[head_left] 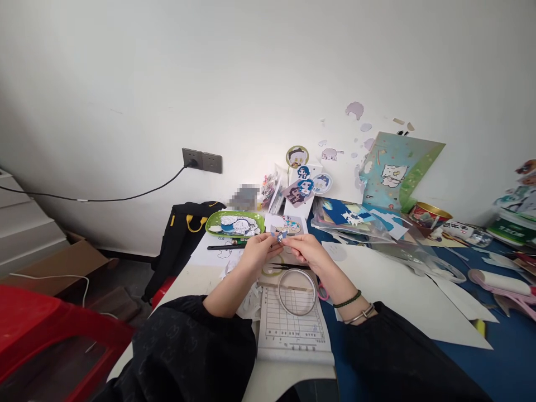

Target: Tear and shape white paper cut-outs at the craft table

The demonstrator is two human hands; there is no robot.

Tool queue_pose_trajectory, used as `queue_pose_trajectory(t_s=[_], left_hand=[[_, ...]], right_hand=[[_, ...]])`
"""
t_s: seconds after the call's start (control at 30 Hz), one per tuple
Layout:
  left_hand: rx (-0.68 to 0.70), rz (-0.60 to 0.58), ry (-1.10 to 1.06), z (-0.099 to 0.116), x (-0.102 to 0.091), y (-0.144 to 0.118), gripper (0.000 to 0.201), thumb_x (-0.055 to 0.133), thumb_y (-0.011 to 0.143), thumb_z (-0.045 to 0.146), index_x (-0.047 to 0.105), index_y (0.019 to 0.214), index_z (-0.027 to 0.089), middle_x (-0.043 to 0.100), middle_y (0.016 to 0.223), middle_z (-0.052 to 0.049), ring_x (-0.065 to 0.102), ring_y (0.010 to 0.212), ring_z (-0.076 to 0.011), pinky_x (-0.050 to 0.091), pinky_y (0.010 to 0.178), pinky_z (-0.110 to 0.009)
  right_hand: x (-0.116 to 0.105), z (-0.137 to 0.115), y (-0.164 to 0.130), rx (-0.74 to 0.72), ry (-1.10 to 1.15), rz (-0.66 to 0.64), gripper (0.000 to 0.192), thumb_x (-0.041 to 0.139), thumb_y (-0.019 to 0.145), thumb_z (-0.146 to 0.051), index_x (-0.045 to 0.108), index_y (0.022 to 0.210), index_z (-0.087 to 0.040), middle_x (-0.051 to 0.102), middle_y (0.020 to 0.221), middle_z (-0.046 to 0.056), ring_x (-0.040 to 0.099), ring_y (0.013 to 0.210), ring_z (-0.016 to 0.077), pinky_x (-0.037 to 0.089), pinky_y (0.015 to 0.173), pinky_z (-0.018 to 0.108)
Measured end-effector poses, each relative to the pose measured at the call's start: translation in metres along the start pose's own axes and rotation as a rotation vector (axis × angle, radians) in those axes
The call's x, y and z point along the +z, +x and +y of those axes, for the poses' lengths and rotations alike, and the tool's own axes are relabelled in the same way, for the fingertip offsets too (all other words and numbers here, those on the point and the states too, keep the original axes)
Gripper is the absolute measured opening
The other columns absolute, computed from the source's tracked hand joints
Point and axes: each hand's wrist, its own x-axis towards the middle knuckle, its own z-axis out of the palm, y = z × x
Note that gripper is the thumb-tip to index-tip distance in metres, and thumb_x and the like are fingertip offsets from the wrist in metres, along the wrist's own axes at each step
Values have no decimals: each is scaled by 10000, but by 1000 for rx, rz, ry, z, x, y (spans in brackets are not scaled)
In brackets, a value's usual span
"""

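Both hands, left hand and right hand, pinch a small sticker between fingertips, just above a lined notepad. Beyond the notepad, a green tray sits on the cluttered worktop against a white wall.

Both hands meet over the middle of the desk: the left hand and the right hand pinch a small sticker cutout between their fingertips. Just nearer lies a metal ring on a ruled notepad. Farther left sits a green tray of cutouts, with a black pen beside it.
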Motion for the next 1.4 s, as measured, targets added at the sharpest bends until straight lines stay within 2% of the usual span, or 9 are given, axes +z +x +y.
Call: queue_pose_trajectory(t_s=[0.33,0.47,0.57,0.7,0.87,1.0,1.07,1.2,1.4], left_hand=[[33,-21,39,-1,0,-2,161,649,750,38,621,606,104,700,644,-56,677,648,-115,554,789,-262],[-2,-33,58,1,2,-3,74,657,745,34,658,701,94,725,696,-84,705,686,-153,565,768,-277],[-22,-60,68,3,4,-6,54,664,744,33,669,754,86,733,720,-94,712,699,-163,571,743,-263],[-27,-80,78,4,5,-7,61,672,745,33,672,783,80,732,712,-98,713,680,-158,574,707,-234],[-31,-79,72,4,3,-6,85,708,715,37,674,774,90,736,727,-106,719,701,-176,578,732,-251],[-41,-69,52,6,3,-6,87,630,762,15,682,766,84,742,757,-118,718,724,-167,576,720,-231],[-48,-73,38,7,2,-6,117,598,775,2,683,749,79,737,737,-118,713,716,-157,572,701,-212],[-48,-76,-11,8,1,-5,171,577,787,-7,671,675,82,704,658,-74,681,633,-111,569,688,-195],[-51,-54,-61,8,-3,-1,211,571,792,-9,656,623,86,671,633,-47,642,565,-80,562,637,-177]], right_hand=[[-2,-1,0,-37,-123,34,265,674,697,-396,647,618,-144,425,380,-60,315,323,50,199,359,210],[-10,-1,5,-133,-139,113,292,678,681,-457,621,696,-171,535,528,-39,399,404,65,270,400,209],[-10,-3,5,-169,-132,97,302,699,645,-457,610,736,-183,567,623,-31,440,482,75,294,426,200],[-9,-2,4,-168,-147,29,275,698,635,-426,617,676,-166,552,565,-20,439,482,83,305,430,200],[-11,1,7,-228,-193,76,260,655,683,-422,667,716,-164,569,547,-9,456,475,102,351,453,226],[-11,-1,3,-378,-260,268,198,638,729,-372,690,757,-183,649,751,40,525,606,141,434,614,280],[-9,-1,-1,-542,-375,349,162,618,770,-333,697,786,-192,651,888,59,538,649,140,440,682,287],[-4,5,-5,-935,-773,326,225,510,875,-246,719,808,-196,658,900,71,607,752,159,455,708,276],[-4,12,-2,-954,-839,221,183,544,870,-228,726,873,-211,688,969,58,635,885,177,495,775,282]])
